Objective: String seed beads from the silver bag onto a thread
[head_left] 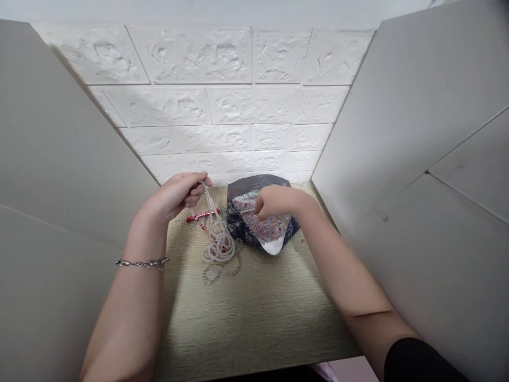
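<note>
While beads (220, 245) dangle, pouch (239, 229) beside, panels (401, 127) flanking, wall (233, 104) behind

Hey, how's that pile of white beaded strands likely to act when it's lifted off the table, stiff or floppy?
Probably floppy: the white beaded strands lie in loose coils on the table and run slackly up to the left hand. They may snag or tangle, since their loops overlap.
</note>
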The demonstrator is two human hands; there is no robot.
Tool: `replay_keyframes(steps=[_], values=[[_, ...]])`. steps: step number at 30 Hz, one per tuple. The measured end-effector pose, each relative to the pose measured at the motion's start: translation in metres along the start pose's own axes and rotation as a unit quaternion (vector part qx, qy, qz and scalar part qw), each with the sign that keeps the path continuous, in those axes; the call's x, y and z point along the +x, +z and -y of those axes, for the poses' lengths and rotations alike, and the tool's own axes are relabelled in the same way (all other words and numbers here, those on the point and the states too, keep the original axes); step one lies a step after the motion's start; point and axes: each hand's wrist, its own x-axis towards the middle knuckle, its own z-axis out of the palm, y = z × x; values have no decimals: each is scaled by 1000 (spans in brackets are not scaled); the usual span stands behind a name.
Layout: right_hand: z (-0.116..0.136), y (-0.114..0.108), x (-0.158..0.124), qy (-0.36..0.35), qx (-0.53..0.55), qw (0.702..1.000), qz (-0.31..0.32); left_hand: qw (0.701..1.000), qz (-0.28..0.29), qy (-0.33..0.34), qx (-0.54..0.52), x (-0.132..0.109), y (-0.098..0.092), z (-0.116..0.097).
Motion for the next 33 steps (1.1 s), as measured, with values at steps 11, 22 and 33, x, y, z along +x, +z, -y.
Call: replay_keyframes(steps=[11,22,33], values=[[-11,-3,5,-133,126,981,68,1000,-2,5,1,0,-2,0],[21,-28,-47,-254,451,775,-363,999,-3,22,25,0,-2,1],[45,-99,-82,-378,449,634,-503,998,1,35,50,0,-4,3]])
